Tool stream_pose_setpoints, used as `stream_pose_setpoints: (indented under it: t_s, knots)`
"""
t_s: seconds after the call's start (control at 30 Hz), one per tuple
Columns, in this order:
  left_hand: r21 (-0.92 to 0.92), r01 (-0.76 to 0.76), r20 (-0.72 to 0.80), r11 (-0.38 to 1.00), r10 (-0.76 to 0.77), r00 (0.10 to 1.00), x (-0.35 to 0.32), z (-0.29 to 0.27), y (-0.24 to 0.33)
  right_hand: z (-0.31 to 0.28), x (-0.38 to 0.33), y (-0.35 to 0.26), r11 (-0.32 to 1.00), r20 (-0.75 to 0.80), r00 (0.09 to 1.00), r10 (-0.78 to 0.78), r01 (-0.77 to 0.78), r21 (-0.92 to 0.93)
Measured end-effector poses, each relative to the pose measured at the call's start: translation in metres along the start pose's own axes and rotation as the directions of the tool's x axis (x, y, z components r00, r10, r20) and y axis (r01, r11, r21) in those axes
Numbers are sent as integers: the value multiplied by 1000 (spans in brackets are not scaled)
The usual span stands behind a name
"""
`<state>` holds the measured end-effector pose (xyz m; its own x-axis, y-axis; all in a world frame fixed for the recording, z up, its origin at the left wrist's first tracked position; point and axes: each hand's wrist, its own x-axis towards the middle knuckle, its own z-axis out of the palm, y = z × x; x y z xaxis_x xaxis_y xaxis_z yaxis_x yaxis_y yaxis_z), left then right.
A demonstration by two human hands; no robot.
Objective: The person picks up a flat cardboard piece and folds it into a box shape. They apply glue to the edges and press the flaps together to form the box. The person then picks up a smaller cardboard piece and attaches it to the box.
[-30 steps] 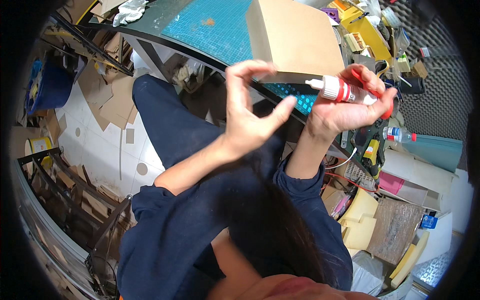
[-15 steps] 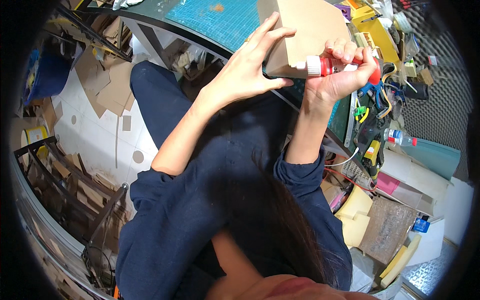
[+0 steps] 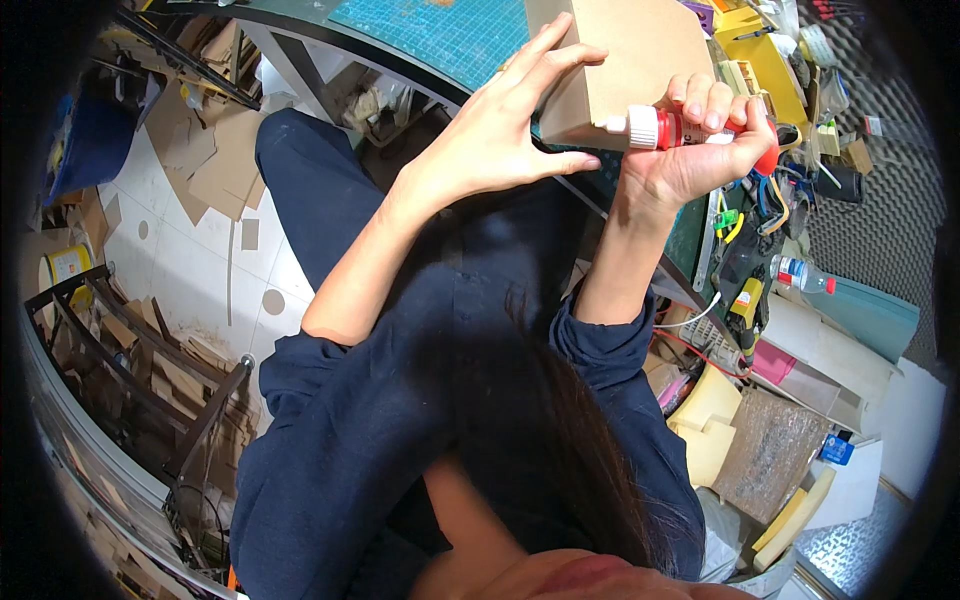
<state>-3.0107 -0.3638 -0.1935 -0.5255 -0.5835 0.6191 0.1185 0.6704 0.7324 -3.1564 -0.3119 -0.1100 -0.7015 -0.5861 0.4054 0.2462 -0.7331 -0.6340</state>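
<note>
My right hand point(image 3: 690, 165) grips a white-capped red bottle point(image 3: 671, 130), nozzle by the near edge of a brown box point(image 3: 645, 60); my left hand point(image 3: 488, 130) spreads at its left.

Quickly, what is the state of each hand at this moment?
Left hand: open, spread at the brown box; firmness of contact cannot be told.
Right hand: closed, holding the red-and-white bottle.
</note>
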Motion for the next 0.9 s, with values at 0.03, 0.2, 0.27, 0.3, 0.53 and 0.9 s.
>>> stream_pose_setpoints:
  t_s: [0.03, 0.2, 0.27, 0.3, 0.53, 0.9]
  knots:
    - [-5, -13, -10, 1000, 13, 1000, 0, 0, 0, 0, 0, 0, 1000, -4, 1000, 1, -1, 2]
    - [-84, -12, 100, 996, 21, 995, 10, -11, 2, 0, 1, -2, 1000, 0, 1000, 17, -17, -12]
    - [-77, 1, 121, 997, 8, 993, 9, -12, 2, 1, 1, -2, 1000, -17, 1000, 22, -22, -16]
    - [-71, 14, 132, 997, -5, 991, 9, -13, 4, 3, 0, -2, 1000, -41, 999, 20, -21, -20]
    - [-67, 29, 150, 997, -18, 989, 8, -14, 3, 1, -2, -1, 999, -64, 998, 12, -14, -29]
    - [-77, 41, 148, 996, -29, 989, 8, -15, 4, -13, 0, 1, 999, -40, 999, 32, -30, 35]
